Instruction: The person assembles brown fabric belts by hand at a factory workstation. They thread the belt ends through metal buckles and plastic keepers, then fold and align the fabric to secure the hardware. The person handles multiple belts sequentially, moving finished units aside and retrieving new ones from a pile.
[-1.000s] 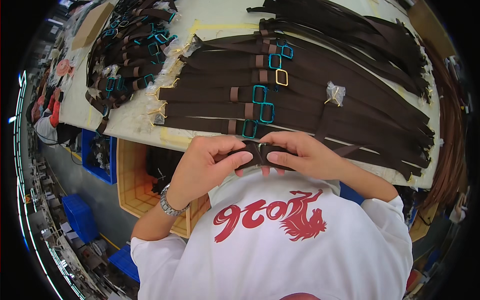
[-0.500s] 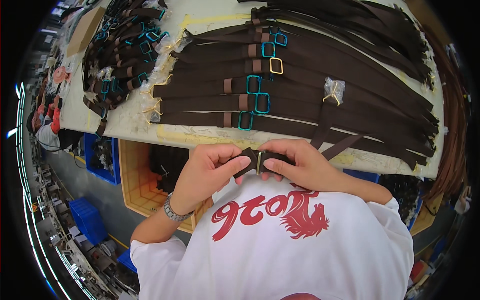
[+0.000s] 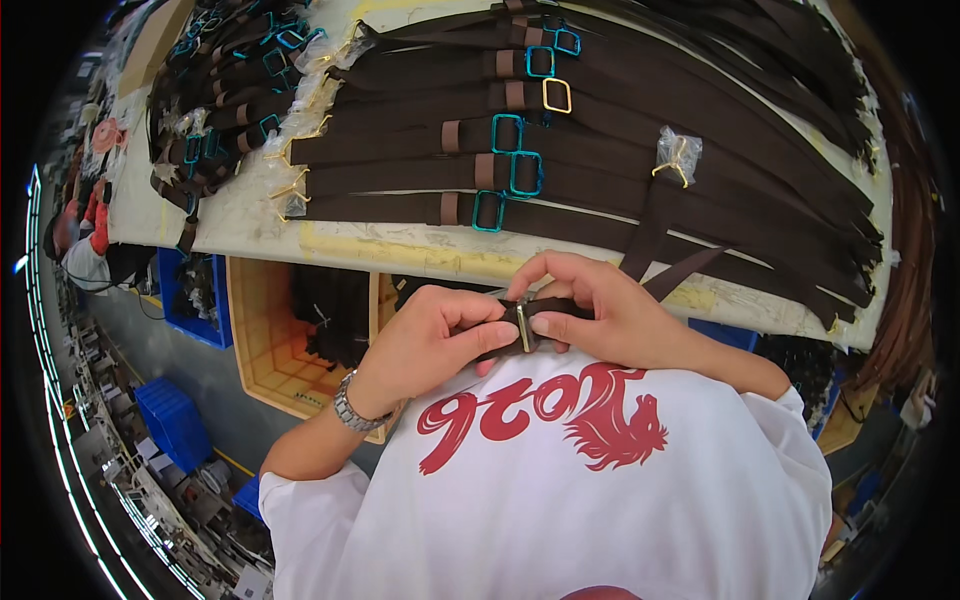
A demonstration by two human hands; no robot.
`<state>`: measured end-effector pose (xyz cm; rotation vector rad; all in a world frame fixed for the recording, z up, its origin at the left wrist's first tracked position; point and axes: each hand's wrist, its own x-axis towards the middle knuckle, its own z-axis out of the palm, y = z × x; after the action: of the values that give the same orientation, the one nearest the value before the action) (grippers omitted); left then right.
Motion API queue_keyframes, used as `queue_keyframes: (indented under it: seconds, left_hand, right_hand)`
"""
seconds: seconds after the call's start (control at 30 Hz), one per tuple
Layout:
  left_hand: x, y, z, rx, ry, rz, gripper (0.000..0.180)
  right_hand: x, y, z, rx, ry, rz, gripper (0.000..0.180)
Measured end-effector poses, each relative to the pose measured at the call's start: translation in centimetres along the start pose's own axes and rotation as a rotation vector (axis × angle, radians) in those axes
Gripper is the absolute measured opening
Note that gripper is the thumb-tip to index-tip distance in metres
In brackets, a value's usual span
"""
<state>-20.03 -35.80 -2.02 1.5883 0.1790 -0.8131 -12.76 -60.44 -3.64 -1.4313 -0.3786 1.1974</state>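
Note:
In front of my chest, close to the table's near edge, my left hand [image 3: 430, 338] pinches the end of a dark brown webbing strap between thumb and fingers. My right hand [image 3: 625, 318] grips a gold-coloured metal buckle [image 3: 524, 328] and the webbing beside it. The strap end meets the buckle; fingers partly hide whether it passes through. Beyond my right hand, a dark strap [image 3: 648, 238] runs up onto the table towards a gold hook in a clear plastic wrap [image 3: 679, 158].
Rows of dark straps [image 3: 380, 140] with teal buckles [image 3: 525, 173] cover the light table [image 3: 400, 250]. More straps [image 3: 215, 110] are heaped at left. Below stand a wooden crate [image 3: 255, 350] and a blue bin [image 3: 210, 320]. Another person [image 3: 85, 255] is at far left.
The strap end in my left hand has come up against the buckle, and my hands are closer together. My right fingers have lifted over the buckle's top. The view has shifted slightly.

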Motion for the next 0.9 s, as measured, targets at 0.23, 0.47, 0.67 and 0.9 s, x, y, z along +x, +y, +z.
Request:
queue_keyframes:
  seconds: [0.23, 0.47, 0.67, 0.9]
  left_hand:
    - [1.2, 0.9, -1.4, -0.195, -0.029, -0.03, 0.02]
    - [0.2, 1.5, -0.6, -0.426, 0.051, -0.072, 0.018]
    - [-1.3, 1.1, -0.1, 0.149, 0.132, 0.27, 0.01]
    - [-0.7, 1.2, 0.5, -0.208, 0.062, 0.123, 0.008]
  right_hand:
    - [0.3, 0.3, 0.1, 0.101, 0.081, -0.178, 0.029]
    - [0.3, -0.7, -0.1, -0.272, 0.195, -0.458, 0.056]
    - [0.3, 0.1, -0.3, -0.345, 0.123, -0.531, 0.055]
    - [0.3, 0.3, -0.8, -0.315, 0.156, -0.628, 0.055]
